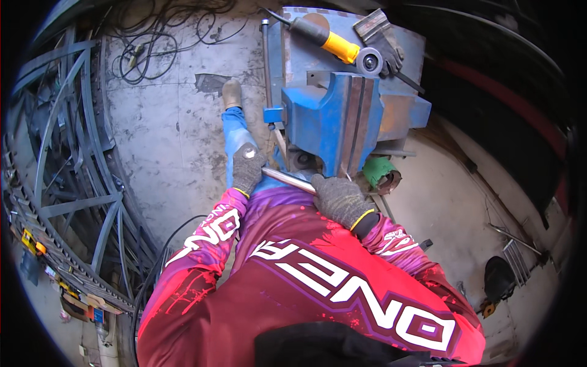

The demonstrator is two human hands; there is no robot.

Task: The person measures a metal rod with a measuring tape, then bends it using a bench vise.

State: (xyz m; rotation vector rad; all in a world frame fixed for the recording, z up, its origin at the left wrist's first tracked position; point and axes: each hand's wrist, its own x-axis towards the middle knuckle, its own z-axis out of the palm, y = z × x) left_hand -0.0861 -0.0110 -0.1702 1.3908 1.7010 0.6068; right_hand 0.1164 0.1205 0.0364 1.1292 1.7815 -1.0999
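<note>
Before my body, both hands wear grey knit gloves with yellow cuff edges. A shiny, narrow metal bar [288,180] runs between them, tilted down to the right. My left hand [249,168] is closed on its left end, and my right hand [343,199] is closed on its right end. Whether the bar is solid or hollow, I cannot tell. Just beyond my hands stands a large blue bench vise [330,116], its jaws to the right of centre. The bar is on my side of the vise, apart from its jaws.
On the blue metal bench [409,49] lie a yellow angle grinder [339,48] and a dark work glove [385,52]. A green cylinder [374,170] sits right of the vise. Steel frames [79,211] are stacked at left. Cables [147,58] coil on the floor at the far left.
</note>
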